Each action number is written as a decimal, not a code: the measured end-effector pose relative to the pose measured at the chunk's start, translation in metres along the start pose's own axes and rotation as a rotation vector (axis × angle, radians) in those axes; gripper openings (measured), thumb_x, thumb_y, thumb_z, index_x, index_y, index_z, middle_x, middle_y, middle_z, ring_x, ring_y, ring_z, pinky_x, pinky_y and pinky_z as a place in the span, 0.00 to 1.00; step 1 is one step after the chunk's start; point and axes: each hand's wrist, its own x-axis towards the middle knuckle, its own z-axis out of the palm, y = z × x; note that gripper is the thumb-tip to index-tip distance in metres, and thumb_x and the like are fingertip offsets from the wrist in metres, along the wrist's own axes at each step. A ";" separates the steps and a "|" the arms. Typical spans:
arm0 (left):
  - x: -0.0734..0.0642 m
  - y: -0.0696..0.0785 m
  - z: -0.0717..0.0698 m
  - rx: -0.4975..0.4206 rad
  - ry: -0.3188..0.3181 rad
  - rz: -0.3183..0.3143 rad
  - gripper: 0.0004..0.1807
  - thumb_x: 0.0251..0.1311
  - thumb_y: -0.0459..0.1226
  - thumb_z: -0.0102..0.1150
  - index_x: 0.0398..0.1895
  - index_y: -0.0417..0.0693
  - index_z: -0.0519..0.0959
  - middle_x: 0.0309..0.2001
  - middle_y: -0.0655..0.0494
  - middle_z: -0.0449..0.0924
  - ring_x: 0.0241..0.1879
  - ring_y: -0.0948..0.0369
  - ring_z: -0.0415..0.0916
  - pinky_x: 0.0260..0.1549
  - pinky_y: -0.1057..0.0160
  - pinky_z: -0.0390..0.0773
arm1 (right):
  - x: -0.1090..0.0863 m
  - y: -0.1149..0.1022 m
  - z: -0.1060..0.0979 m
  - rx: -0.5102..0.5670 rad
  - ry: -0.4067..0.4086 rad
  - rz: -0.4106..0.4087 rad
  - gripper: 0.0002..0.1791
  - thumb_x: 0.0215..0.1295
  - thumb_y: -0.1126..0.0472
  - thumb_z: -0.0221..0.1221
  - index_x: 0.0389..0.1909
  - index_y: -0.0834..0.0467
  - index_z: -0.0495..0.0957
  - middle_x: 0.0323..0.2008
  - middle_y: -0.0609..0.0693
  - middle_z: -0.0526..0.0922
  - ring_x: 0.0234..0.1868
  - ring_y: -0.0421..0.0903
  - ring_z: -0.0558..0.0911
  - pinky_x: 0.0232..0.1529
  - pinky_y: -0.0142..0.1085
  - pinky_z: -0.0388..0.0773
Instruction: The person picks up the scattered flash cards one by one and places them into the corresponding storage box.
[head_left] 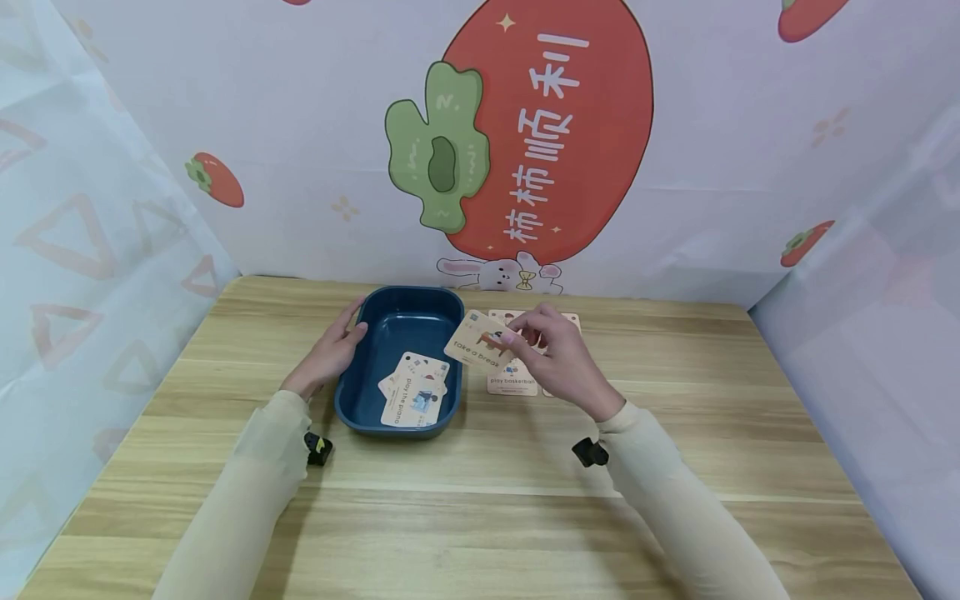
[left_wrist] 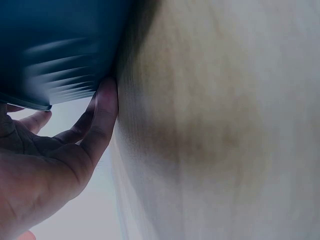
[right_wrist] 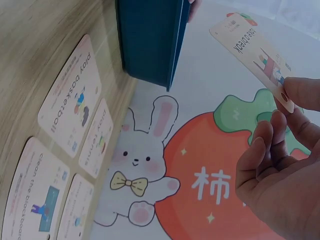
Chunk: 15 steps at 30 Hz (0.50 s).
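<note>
In the head view my left hand [head_left: 327, 354] holds the left side of a dark blue plastic tray [head_left: 352, 421], thumb at the rim. The left wrist view shows its fingers [left_wrist: 104, 107] against the tray's outer wall, low by the table. My right hand [head_left: 558, 354] pinches a "take a break" picture card [head_left: 472, 340] between thumb and fingers, tilted above the tray's right rim. Inside the tray lies a "play the piano" card [head_left: 416, 392], partly covering another card [head_left: 387, 385].
Several cards lie in rows right of the tray, partly under my right hand: "play basketball" [right_wrist: 75, 97], "play tennis" [right_wrist: 97, 137], "clean the blackboard" [right_wrist: 37, 195] and a blurred one [right_wrist: 76, 210]. The wooden table [head_left: 480, 517] meets a printed backdrop [head_left: 315, 225] behind.
</note>
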 end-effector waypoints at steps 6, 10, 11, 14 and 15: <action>-0.001 0.001 0.000 -0.002 -0.002 0.000 0.33 0.83 0.46 0.32 0.84 0.56 0.38 0.81 0.42 0.38 0.76 0.35 0.47 0.70 0.32 0.50 | 0.006 -0.006 0.007 0.007 -0.017 0.003 0.07 0.71 0.59 0.64 0.42 0.59 0.86 0.36 0.49 0.74 0.38 0.48 0.73 0.37 0.41 0.74; -0.001 0.001 0.000 -0.006 0.000 -0.003 0.33 0.83 0.46 0.31 0.84 0.56 0.38 0.81 0.41 0.39 0.76 0.35 0.48 0.70 0.32 0.51 | 0.009 -0.010 0.013 0.002 -0.027 -0.006 0.07 0.71 0.59 0.64 0.41 0.58 0.86 0.36 0.49 0.74 0.39 0.48 0.73 0.37 0.40 0.74; 0.000 0.001 0.000 -0.008 0.001 -0.003 0.32 0.83 0.46 0.31 0.84 0.56 0.38 0.81 0.41 0.39 0.75 0.35 0.49 0.70 0.32 0.51 | 0.010 -0.011 0.014 0.003 -0.029 -0.008 0.07 0.71 0.59 0.64 0.41 0.58 0.86 0.36 0.49 0.74 0.39 0.48 0.73 0.37 0.40 0.75; 0.000 0.001 0.000 -0.010 0.001 -0.004 0.32 0.83 0.46 0.31 0.84 0.56 0.38 0.81 0.40 0.40 0.75 0.35 0.50 0.69 0.32 0.52 | 0.011 -0.014 0.018 0.007 -0.037 -0.015 0.07 0.71 0.58 0.64 0.41 0.57 0.86 0.36 0.49 0.74 0.40 0.47 0.73 0.38 0.40 0.75; 0.000 0.000 0.000 -0.010 0.000 -0.003 0.32 0.83 0.46 0.31 0.84 0.56 0.38 0.81 0.40 0.40 0.75 0.35 0.50 0.69 0.32 0.52 | 0.012 -0.015 0.019 0.011 -0.038 -0.017 0.07 0.71 0.58 0.64 0.41 0.57 0.86 0.37 0.49 0.74 0.40 0.48 0.73 0.39 0.40 0.74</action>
